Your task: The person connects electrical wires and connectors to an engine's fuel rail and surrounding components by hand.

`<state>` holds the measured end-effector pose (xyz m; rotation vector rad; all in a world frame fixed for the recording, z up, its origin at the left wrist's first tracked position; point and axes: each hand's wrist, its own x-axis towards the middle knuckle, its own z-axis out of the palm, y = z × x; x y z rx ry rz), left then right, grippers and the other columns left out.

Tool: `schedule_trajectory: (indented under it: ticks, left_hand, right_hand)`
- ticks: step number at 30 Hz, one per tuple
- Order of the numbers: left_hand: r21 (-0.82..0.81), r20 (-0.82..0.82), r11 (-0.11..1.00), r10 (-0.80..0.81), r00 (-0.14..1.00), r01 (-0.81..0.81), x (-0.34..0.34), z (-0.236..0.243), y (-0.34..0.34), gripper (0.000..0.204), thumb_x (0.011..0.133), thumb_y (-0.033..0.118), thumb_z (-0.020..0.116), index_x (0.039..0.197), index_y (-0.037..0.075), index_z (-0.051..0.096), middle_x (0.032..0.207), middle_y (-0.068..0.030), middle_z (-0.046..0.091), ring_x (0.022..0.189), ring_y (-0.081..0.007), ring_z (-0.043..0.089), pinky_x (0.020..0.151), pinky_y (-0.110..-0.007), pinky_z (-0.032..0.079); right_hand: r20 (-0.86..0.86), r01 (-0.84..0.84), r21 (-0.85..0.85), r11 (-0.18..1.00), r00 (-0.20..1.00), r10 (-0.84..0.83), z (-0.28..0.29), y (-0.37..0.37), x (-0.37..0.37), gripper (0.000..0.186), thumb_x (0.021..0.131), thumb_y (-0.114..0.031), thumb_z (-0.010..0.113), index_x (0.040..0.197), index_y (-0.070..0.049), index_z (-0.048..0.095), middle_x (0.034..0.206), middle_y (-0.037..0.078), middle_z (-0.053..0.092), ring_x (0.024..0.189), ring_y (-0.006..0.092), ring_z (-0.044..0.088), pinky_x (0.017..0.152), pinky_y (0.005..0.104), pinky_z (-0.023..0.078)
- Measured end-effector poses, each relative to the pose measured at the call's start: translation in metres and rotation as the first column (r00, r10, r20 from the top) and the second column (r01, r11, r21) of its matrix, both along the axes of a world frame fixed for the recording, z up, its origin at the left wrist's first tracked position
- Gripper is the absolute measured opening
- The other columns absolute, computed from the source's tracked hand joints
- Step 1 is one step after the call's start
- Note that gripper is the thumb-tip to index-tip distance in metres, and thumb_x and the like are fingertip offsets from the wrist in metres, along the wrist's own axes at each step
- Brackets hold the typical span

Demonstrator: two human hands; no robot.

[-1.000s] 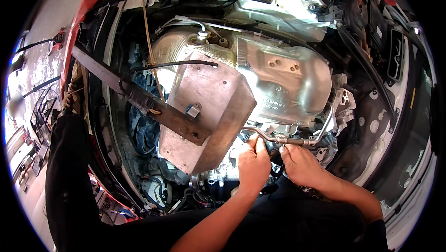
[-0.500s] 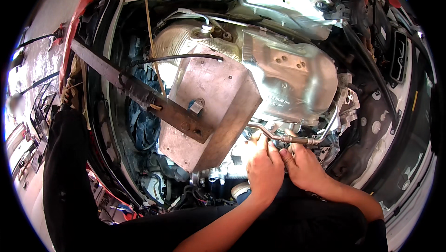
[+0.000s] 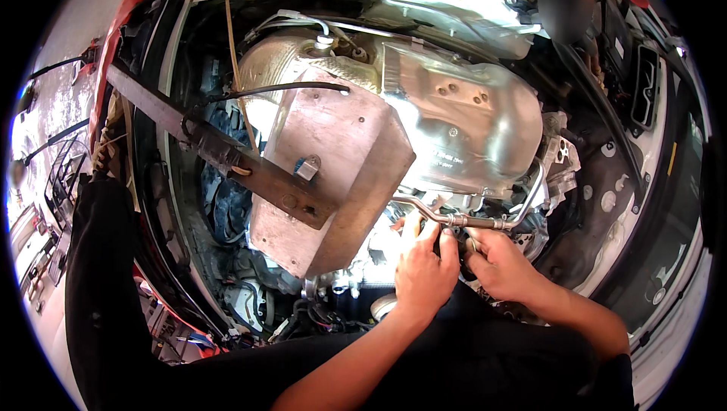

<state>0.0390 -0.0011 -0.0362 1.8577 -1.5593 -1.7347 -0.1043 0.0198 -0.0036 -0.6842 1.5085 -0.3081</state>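
Note:
Both my hands work close together at the front of an engine, just below a thin bent metal pipe (image 3: 477, 221). My left hand (image 3: 425, 268) is curled, its fingertips up against the engine under the pipe and its thumb raised. What those fingers grip is hidden. Beside it on the right, my right hand (image 3: 503, 265) is bent with thumb and fingers pinched around something small and dark, too covered to name. Behind the pipe lies a shiny metal heat shield (image 3: 462, 131). Bright light washes out the surface left of my fingers.
A boxy sheet-metal piece (image 3: 333, 146) on a long flat bar (image 3: 219, 146) stretches over the engine left of my hands. Cables and hoses (image 3: 310, 320) lie below it. A black hose (image 3: 602, 115) runs along the right. A blurred dark oval (image 3: 566, 0) sits at the upper right.
The view has shifted slightly, moving the engine left and up in the picture. My right hand has drawn a little away from the left, and its fingers are more bent.

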Motion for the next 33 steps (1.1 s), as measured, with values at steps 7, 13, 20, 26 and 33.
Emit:
schedule_trajectory:
  ticks: [7,13,20,26,33]
  left_hand:
    - [0.216,-0.119,0.975,-0.013,0.993,0.039,0.001,0.009,-0.015,0.034,0.097,0.019,0.045,0.119,-0.001,0.061,0.131,-0.0266,0.052,0.118,-0.0431,0.05,0.098,-0.046,0.04]
    - [0.079,-0.149,0.993,-0.075,0.986,0.088,0.007,-0.004,0.0,0.04,0.099,0.017,0.041,0.131,-0.002,0.054,0.139,-0.0265,0.046,0.132,-0.0395,0.041,0.108,-0.043,0.032]
    - [0.114,-0.184,0.993,0.03,0.982,-0.009,0.006,-0.007,-0.009,0.03,0.097,0.02,0.051,0.111,-0.001,0.066,0.13,-0.0261,0.053,0.121,-0.0402,0.049,0.101,-0.044,0.038]
    - [0.153,-0.131,0.988,0.043,0.99,-0.022,-0.001,0.004,-0.004,0.031,0.1,0.024,0.045,0.115,0.003,0.063,0.126,-0.0248,0.053,0.107,-0.0452,0.057,0.088,-0.049,0.046]
    - [-0.31,-0.024,0.949,0.042,0.999,-0.047,0.003,-0.015,0.019,0.021,0.097,0.011,0.05,0.108,-0.002,0.061,0.109,-0.0185,0.06,0.1,-0.0408,0.056,0.084,-0.046,0.044]
  right_hand:
    - [-0.126,-0.223,-0.162,0.961,0.971,0.204,0.004,-0.015,0.004,0.026,0.082,-0.007,0.051,0.105,0.005,0.058,0.082,0.03,0.061,0.08,0.0463,0.061,0.069,0.0517,0.048]
    - [-0.131,-0.165,-0.229,0.959,0.982,0.138,0.009,-0.013,0.007,0.033,0.085,-0.006,0.051,0.114,0.008,0.056,0.079,0.03,0.06,0.075,0.0451,0.061,0.066,0.0474,0.049]
    - [0.253,0.249,0.119,0.961,0.928,-0.272,0.009,0.0,0.014,0.036,0.09,-0.011,0.059,0.123,0.002,0.055,0.089,0.009,0.067,0.073,0.0162,0.063,0.064,0.0288,0.048]
    - [0.302,0.471,0.326,0.819,0.769,-0.563,0.025,0.002,0.01,0.049,0.09,-0.01,0.061,0.134,-0.004,0.043,0.089,0.001,0.055,0.073,0.0083,0.052,0.058,0.0226,0.042]
    - [0.273,0.318,0.381,0.868,0.858,-0.434,0.03,-0.008,0.004,0.036,0.091,-0.008,0.059,0.125,-0.006,0.047,0.085,0.0,0.049,0.069,0.0079,0.05,0.052,0.0238,0.039]
